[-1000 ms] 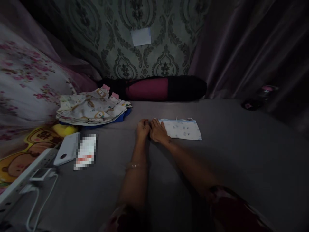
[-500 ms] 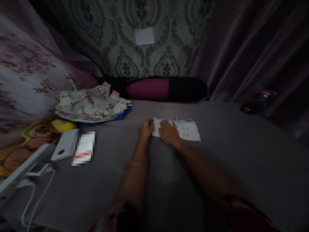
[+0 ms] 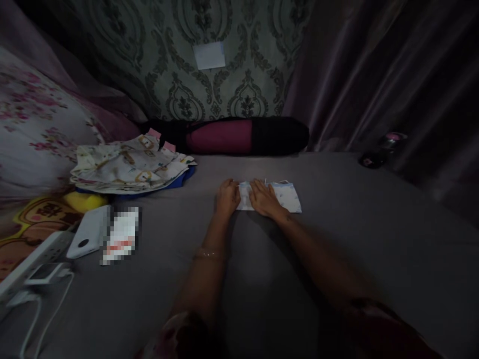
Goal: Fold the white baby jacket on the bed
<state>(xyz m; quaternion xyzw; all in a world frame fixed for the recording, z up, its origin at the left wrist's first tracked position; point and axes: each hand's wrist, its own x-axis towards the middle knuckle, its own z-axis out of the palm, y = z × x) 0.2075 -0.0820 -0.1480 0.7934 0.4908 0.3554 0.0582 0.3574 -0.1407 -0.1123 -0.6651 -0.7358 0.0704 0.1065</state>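
A small folded white cloth garment [image 3: 290, 197] with pale blue print, a light blue trim and thin white ties lies flat on the grey sheet. At its left end, my left hand [image 3: 227, 197] has its fingers curled round the edge. My right hand [image 3: 265, 198] rests palm down across the middle, fingers stretched out. Between the two hands the cloth looks greyer and plainer, apparently a turned-over part. The cloth under my right palm is hidden.
On the left are a stack of printed clothes [image 3: 130, 167], a white power bank [image 3: 88, 234], a blurred-out white and red item [image 3: 121, 237] and a power strip [image 3: 33, 259] with cables. A black and pink bolster-shaped bag [image 3: 220, 137] lies along the wall. A dark bottle [image 3: 374, 159] is at right.
The view has swung slightly right. My left hand has come a little further over the garment's left end, where a greyer panel now shows. The right hand remains flat on the cloth.
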